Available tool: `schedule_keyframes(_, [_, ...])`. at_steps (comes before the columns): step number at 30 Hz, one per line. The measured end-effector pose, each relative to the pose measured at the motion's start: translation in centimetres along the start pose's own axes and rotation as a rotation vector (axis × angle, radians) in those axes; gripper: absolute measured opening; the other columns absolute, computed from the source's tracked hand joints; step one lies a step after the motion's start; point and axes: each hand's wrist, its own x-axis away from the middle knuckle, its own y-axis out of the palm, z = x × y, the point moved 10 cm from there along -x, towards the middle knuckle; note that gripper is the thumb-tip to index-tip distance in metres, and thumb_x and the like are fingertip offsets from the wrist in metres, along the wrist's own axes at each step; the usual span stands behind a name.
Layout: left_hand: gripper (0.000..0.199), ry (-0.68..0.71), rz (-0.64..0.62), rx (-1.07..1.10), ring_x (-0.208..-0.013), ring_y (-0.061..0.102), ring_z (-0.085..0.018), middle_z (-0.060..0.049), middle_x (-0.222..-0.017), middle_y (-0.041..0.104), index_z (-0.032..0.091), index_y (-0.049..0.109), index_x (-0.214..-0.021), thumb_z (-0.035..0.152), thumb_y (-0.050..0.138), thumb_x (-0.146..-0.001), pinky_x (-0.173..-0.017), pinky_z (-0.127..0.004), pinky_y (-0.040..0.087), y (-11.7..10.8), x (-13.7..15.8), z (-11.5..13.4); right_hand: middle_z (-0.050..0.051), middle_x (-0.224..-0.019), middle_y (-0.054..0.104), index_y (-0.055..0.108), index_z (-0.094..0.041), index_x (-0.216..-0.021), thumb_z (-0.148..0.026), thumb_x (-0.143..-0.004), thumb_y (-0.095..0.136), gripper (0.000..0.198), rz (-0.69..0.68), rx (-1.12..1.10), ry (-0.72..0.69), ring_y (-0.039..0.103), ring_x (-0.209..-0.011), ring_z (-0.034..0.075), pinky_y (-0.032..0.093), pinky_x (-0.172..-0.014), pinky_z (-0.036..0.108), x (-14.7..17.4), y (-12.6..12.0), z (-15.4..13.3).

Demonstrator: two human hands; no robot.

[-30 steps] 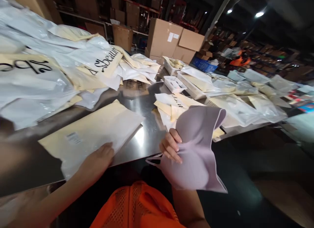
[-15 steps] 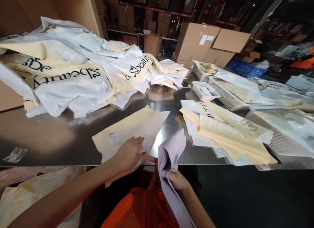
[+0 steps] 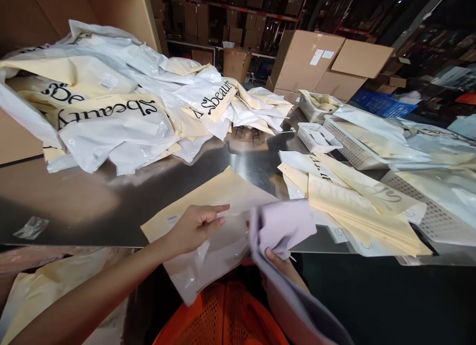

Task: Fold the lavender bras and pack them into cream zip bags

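My left hand [image 3: 196, 227] pinches the upper layer of a cream plastic bag [image 3: 219, 196] at its mouth, which hangs over the near edge of the steel table [image 3: 74, 206]. My right hand [image 3: 279, 261] grips a folded lilac garment [image 3: 284, 228] right beside the bag's mouth. The garment's lower part trails down toward my lap, and the hand is mostly hidden under the cloth.
A heap of white and cream printed bags [image 3: 122, 102] covers the far left. A stack of cream bags [image 3: 357, 206] lies to the right. White mesh baskets [image 3: 320, 137] and cardboard boxes [image 3: 316, 67] stand behind. An orange mesh basket [image 3: 223, 320] is below.
The cream bag has been pulled toward me and its mouth lifted apart. The lilac garment has been folded smaller and brought up to the bag's mouth. The camera view has shifted slightly.
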Motion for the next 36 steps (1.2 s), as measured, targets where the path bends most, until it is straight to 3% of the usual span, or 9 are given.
schedule_keyframes(4, [0.047,-0.011,0.092,0.095,-0.126,0.055,-0.028,-0.002,-0.054,0.044,0.025,0.02,-0.057,0.044,0.044,-0.092,-0.078,-0.029,0.053,-1.0,-1.0,0.9,0.009,-0.107,0.073,0.074,-0.017,-0.098,-0.037,-0.061,0.086,0.044,-0.179,0.32,-0.048,0.062,-0.112,0.029,0.042,-0.106,0.041,0.8,2.4,-0.7])
schedule_keyframes(7, [0.045,0.14,-0.071,0.043,-0.13,0.052,-0.026,-0.005,-0.061,0.058,0.025,0.025,-0.057,0.039,0.046,-0.094,-0.088,-0.03,0.052,0.9,-0.6,3.2,0.009,-0.106,0.074,0.072,-0.015,-0.106,-0.035,-0.067,0.082,0.046,-0.22,0.214,0.099,0.068,-0.102,0.028,0.049,-0.097,0.041,0.4,4.0,-0.5])
schedule_keyframes(9, [0.042,0.239,-0.176,-0.029,-0.134,0.047,-0.023,-0.01,-0.094,0.072,0.024,0.029,-0.058,0.035,0.047,-0.095,-0.102,-0.032,0.046,2.3,0.2,4.4,0.012,-0.095,0.075,0.072,-0.011,-0.104,-0.033,-0.072,0.077,0.039,-0.266,0.122,0.197,0.072,-0.086,0.025,0.055,-0.083,0.036,0.3,5.3,-0.5])
schedule_keyframes(12, [0.036,0.308,-0.253,-0.154,-0.139,0.039,-0.021,-0.008,-0.146,0.048,0.022,0.037,-0.059,0.026,0.047,-0.094,-0.116,-0.035,0.033,3.7,1.5,5.0,0.013,-0.085,0.076,0.072,-0.008,-0.097,-0.026,-0.074,0.074,0.029,-0.263,0.075,0.251,0.073,-0.074,0.022,0.056,-0.072,0.03,0.0,6.2,-1.1])
schedule_keyframes(16, [0.014,0.294,-0.304,-0.493,-0.146,0.023,-0.028,-0.007,-0.157,0.029,0.019,0.056,-0.072,0.008,0.052,-0.08,-0.121,-0.048,0.024,5.4,2.5,4.0,0.01,-0.074,0.074,0.071,-0.01,-0.092,-0.018,-0.076,0.067,0.018,-0.077,-0.144,0.247,0.071,-0.064,0.022,0.057,-0.064,0.032,-1.2,5.8,-1.9])
schedule_keyframes(26, [0.026,-0.048,-0.23,-1.209,-0.133,0.042,-0.042,-0.023,-0.144,0.046,0.01,0.067,-0.098,0.004,0.047,-0.082,-0.104,-0.056,0.045,3.0,2.6,1.3,0.005,-0.06,0.066,0.063,-0.014,-0.075,-0.014,-0.076,0.058,0.005,-0.016,-0.289,0.271,0.066,-0.057,0.019,0.057,-0.058,0.03,-3.2,6.2,-1.7])
schedule_keyframes(29, [0.035,-0.232,-0.242,-1.234,-0.098,0.068,-0.033,-0.019,-0.107,0.068,0.011,0.066,-0.096,-0.003,0.037,-0.081,-0.076,-0.045,0.059,2.8,3.1,1.3,0.004,-0.064,0.067,0.063,-0.015,-0.08,-0.006,-0.073,0.052,0.016,0.008,-0.358,0.222,0.067,-0.064,0.018,0.057,-0.064,0.028,-3.5,6.4,-2.3])
schedule_keyframes(31, [0.04,-0.318,-0.223,-1.245,-0.074,0.069,-0.026,-0.012,-0.084,0.068,0.013,0.064,-0.09,-0.007,0.031,-0.079,-0.061,-0.036,0.056,2.7,3.3,1.9,0.004,-0.068,0.068,0.063,-0.016,-0.086,-0.004,-0.072,0.049,0.024,0.012,-0.392,0.199,0.068,-0.068,0.019,0.057,-0.066,0.028,-3.5,6.7,-2.7])
schedule_keyframes(36, [0.029,-0.114,-0.25,-1.196,-0.071,0.067,-0.027,-0.01,-0.079,0.065,0.015,0.062,-0.091,0.001,0.037,-0.084,-0.061,-0.038,0.054,6.2,2.4,3.7,0.006,-0.078,0.07,0.067,-0.019,-0.096,-0.017,-0.085,0.045,0.024,-0.099,-0.351,0.019,0.068,-0.081,0.023,0.058,-0.071,0.033,-3.1,8.5,-5.0])
